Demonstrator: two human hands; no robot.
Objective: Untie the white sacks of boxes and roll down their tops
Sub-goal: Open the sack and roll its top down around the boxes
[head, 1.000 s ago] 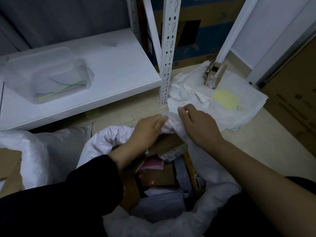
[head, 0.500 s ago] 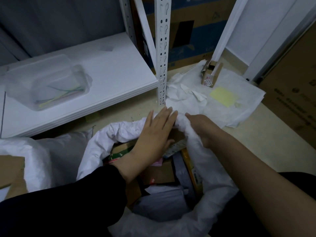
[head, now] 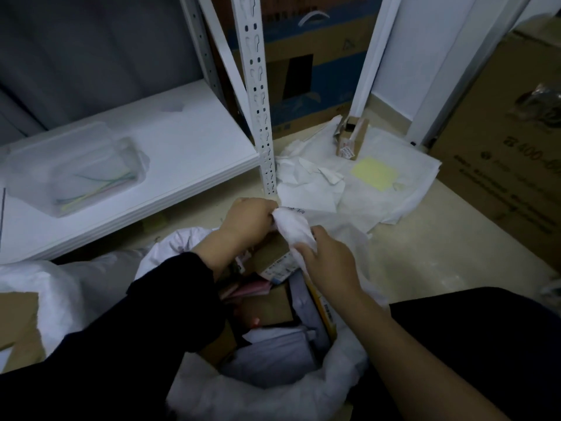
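Note:
An open white sack stands on the floor right below me, its mouth wide and its near rim bunched down. Cardboard boxes and parcels fill it. At the far rim a twisted fold of sack cloth sticks up. My left hand grips the upper end of that fold. My right hand grips its lower end, just right of the boxes. A second white sack with cardboard in it lies at the left.
A low white shelf with a clear plastic tub stands at the back left, beside a perforated white upright. Flat white sheets, a yellow note and a small open carton lie on the floor beyond. Big cardboard boxes stand at the right.
My left hand, flat on the sack's far rim half a second ago, has curled round the cloth and lifted it. My right hand has slid down along the same fold.

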